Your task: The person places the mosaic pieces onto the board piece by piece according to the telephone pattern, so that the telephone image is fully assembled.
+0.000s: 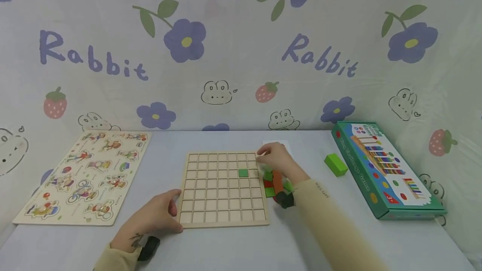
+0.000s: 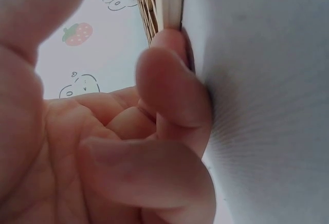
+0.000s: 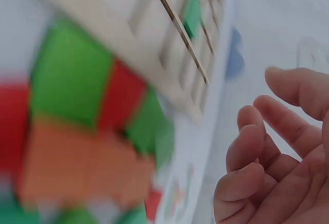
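Note:
A wooden grid board [image 1: 211, 189] lies on the table, with one green square tile [image 1: 243, 173] in a cell near its upper right. My left hand [image 1: 160, 214] touches the board's left edge. Its thumb is at the near left corner, and in the left wrist view bent fingers [image 2: 172, 88] rest against the rim. My right hand [image 1: 278, 160] hovers by the far right corner with loosely bent fingers [image 3: 247, 152]. Nothing shows in its grasp. Below it lies a pile of green, red and orange blocks [image 1: 278, 181], partly hidden by the hand and sleeve.
A peg puzzle board [image 1: 96, 164] with pictured figures lies at the left. On the right are a green block [image 1: 336, 164] and a green game box [image 1: 384, 170]. White paper [image 1: 287, 145] shows behind my right hand. A printed cloth backs the table.

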